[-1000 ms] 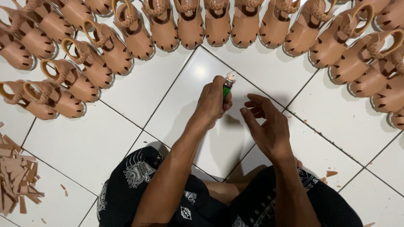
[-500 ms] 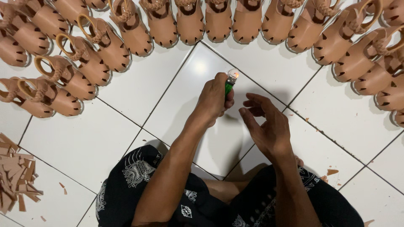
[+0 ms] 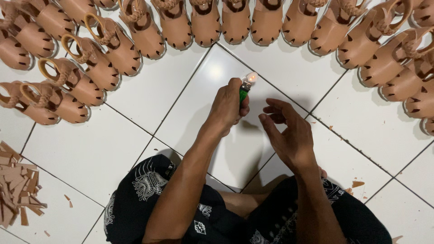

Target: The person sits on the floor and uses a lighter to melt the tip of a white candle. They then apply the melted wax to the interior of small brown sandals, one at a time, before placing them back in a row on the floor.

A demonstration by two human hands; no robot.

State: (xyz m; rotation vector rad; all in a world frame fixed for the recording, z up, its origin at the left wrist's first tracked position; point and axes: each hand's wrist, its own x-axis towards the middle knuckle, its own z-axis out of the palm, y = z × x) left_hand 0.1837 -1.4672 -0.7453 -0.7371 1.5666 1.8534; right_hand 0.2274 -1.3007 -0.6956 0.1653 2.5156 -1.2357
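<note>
Seated on a white tiled floor (image 3: pixel 135 149), legs in black patterned shorts (image 3: pixel 149 190). Left hand (image 3: pixel 228 106) closed in a fist round a small green plastic lighter (image 3: pixel 244 92), thumb on top, a small flame (image 3: pixel 251 77) lit at its metal head. Lighter held upright above the floor, roughly central, just below the arc of tan leather sandals (image 3: pixel 205 22). Right hand (image 3: pixel 289 133) just right of the lighter, apart from it, loosely open with fingers curled inward; holding anything between the fingertips: cannot tell. Sandals ranged in a curved row beyond the lighter, wrapping round to its left and right, toes pointing in. Far left and below the lighter, a heap of brown leather offcut strips (image 3: pixel 16 190); a few small scraps (image 3: pixel 357 184) lower right.
</note>
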